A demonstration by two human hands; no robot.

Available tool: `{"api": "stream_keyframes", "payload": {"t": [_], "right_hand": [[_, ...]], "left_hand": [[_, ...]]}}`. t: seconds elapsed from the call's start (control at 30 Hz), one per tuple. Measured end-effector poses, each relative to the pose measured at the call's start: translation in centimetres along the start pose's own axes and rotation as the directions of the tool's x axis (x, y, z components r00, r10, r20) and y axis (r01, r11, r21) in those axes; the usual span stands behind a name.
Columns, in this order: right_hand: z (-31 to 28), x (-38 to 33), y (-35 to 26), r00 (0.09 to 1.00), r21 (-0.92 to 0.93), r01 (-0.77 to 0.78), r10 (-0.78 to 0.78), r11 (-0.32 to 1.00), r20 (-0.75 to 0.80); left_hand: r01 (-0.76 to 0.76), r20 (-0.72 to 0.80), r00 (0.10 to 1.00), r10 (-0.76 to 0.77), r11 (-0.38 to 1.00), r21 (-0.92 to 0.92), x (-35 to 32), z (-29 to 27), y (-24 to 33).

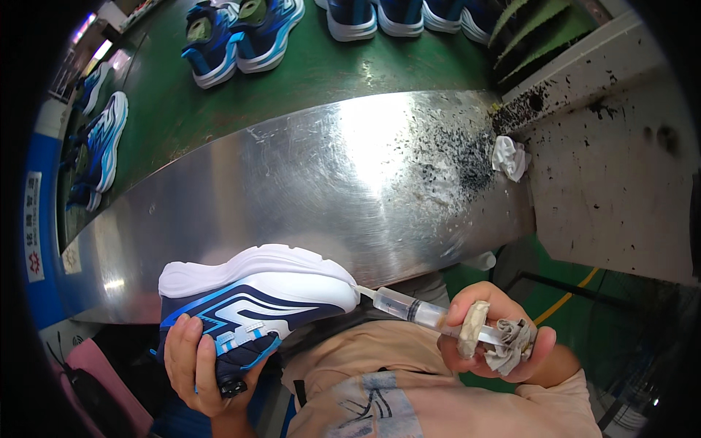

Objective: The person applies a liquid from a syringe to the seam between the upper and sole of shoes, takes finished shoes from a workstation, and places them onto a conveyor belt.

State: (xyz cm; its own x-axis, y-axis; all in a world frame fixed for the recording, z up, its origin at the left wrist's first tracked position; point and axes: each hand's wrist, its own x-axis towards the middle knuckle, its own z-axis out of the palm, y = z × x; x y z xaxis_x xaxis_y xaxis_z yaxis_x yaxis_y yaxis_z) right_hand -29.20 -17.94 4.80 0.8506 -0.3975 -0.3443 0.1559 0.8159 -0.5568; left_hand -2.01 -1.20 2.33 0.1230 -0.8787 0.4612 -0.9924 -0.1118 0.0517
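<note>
My left hand grips a navy, blue and white sneaker by its upper, the white sole turned up and away from me. In my right hand is a clear plastic syringe, with a wrapped flange and crumpled grey material around its plunger end. The syringe's pale nozzle touches the sneaker's toe, at the seam between sole and upper. Part of the sneaker's collar is hidden behind my left fingers.
A metal worktop lies beyond the sneaker, with black specks and a crumpled white tissue at its right. On the green belt stand several similar sneakers. A grey machine panel borders the right side.
</note>
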Motion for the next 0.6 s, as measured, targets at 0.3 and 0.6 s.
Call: {"api": "stream_keyframes", "payload": {"t": [0.3, 0.6], "right_hand": [[-1.3, 1.1, 2.8, 0.936, -0.162, 0.307, -0.268, 0.938, 0.226], [-2.0, 3.8, 4.8, 0.935, -0.124, 0.345, -0.33, 0.93, 0.127]], "left_hand": [[0.038, 0.077, 0.997, -0.032, 0.995, -0.089, 4.0, 0.2, -0.4], [0.357, 0.427, 0.885, -0.187, 0.861, -0.362, 11.9, 1.6, -3.0]]}}
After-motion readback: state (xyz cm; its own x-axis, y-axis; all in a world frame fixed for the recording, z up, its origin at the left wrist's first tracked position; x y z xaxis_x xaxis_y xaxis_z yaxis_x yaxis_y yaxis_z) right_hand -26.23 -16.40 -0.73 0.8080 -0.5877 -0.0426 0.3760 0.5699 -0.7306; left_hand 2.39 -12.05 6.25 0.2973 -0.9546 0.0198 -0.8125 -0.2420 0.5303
